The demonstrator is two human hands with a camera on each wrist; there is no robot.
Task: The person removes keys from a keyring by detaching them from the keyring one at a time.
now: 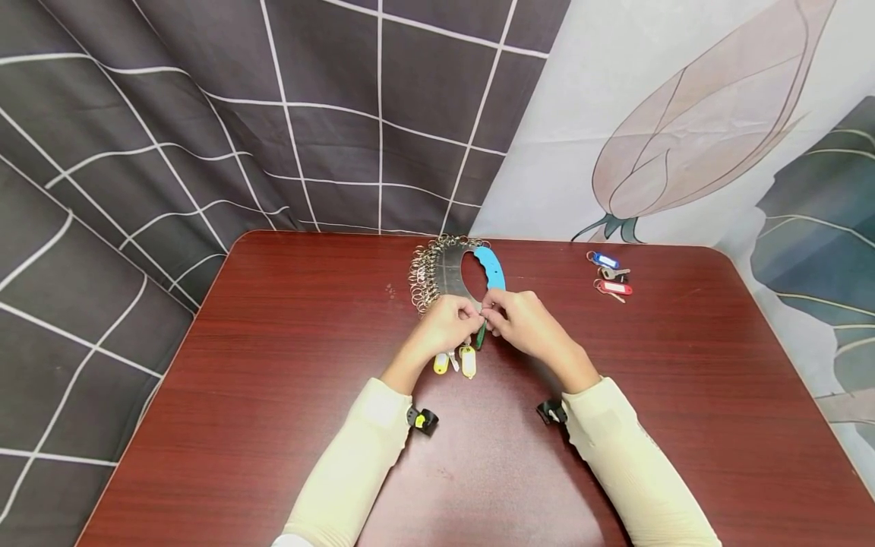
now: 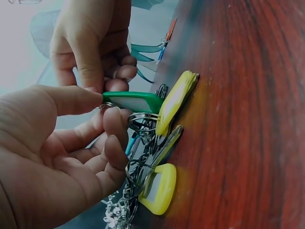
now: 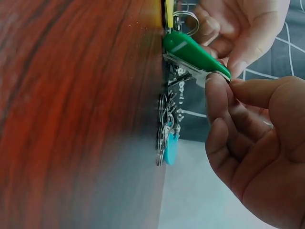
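Both hands meet over the near end of a curved metal key holder (image 1: 450,273) with a blue grip (image 1: 491,267). Between them hangs a green key tag (image 3: 195,51) with a silver key (image 3: 183,66) beside it. My left hand (image 1: 447,325) pinches the tag's ring end between thumb and finger. From the other side, my right hand (image 1: 529,325) pinches the small ring at that same end, its fingertips nearly touching the left ones. Yellow key tags (image 2: 159,191) hang from rings just below, above the tabletop. The fingertips hide most of the small ring.
Many metal rings (image 1: 422,277) line the holder's left edge. At the back right of the brown table (image 1: 307,319) lie a blue key tag (image 1: 605,260), a red key tag (image 1: 613,287) and keys. Hanging cloth (image 1: 328,144) rises behind the table.
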